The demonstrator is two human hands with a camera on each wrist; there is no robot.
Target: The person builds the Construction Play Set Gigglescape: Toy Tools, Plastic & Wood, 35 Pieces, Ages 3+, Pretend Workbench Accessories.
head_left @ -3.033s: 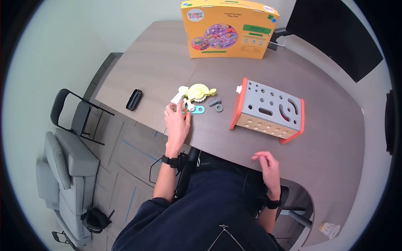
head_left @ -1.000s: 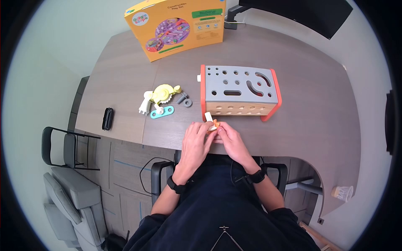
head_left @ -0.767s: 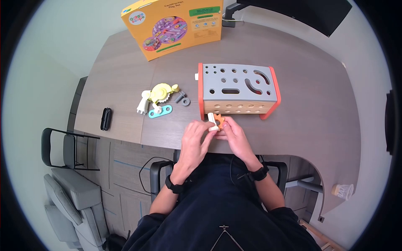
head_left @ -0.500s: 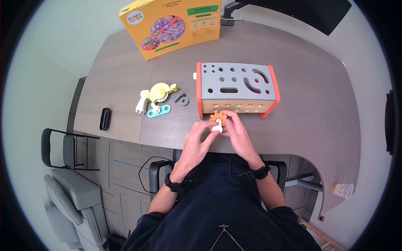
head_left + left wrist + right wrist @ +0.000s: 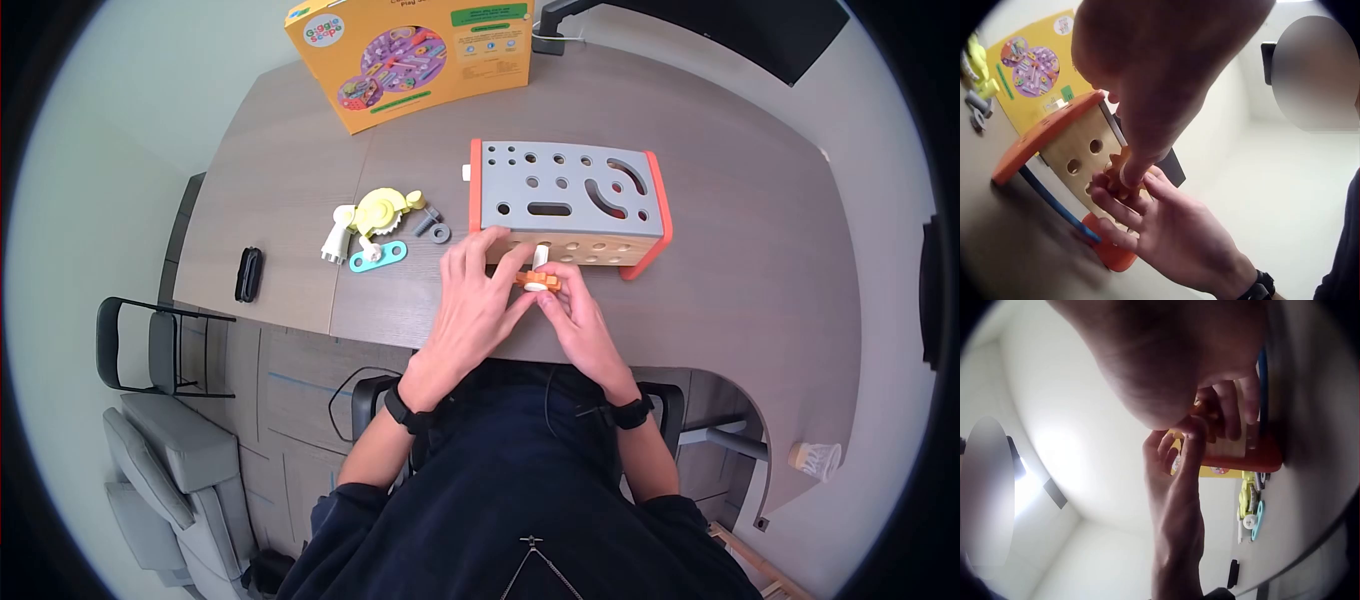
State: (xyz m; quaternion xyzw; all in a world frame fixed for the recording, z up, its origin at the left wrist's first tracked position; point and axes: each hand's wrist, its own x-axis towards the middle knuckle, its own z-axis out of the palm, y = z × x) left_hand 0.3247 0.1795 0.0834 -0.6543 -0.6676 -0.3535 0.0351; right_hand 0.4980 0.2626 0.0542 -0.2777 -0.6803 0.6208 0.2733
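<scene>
In the head view, an orange gear (image 5: 549, 281) with a white peg (image 5: 541, 256) through it is held between both hands, close to the front of the toy workbench (image 5: 570, 190). The left hand (image 5: 470, 300) pinches the piece between thumb and a finger, other fingers spread near the workbench's red left end. The right hand (image 5: 583, 327) grips the gear from the right with thumb and fingers. In the left wrist view the gear (image 5: 1124, 181) shows between the fingertips, partly hidden. The peg's shaft points away from the body, its rounded head toward it.
Left of the workbench lie a yellow toy saw piece (image 5: 381, 211), a turquoise strip (image 5: 378, 257), a grey bolt (image 5: 427, 222) and a grey ring (image 5: 440, 233). Further left is a black case (image 5: 249, 275). A yellow box (image 5: 420, 60) stands behind; a cup (image 5: 815, 460) is at far right.
The left hand has moved from the loose parts to the workbench's front and the right hand has joined it. The gear and peg have turned, the shaft now pointing away from the body.
</scene>
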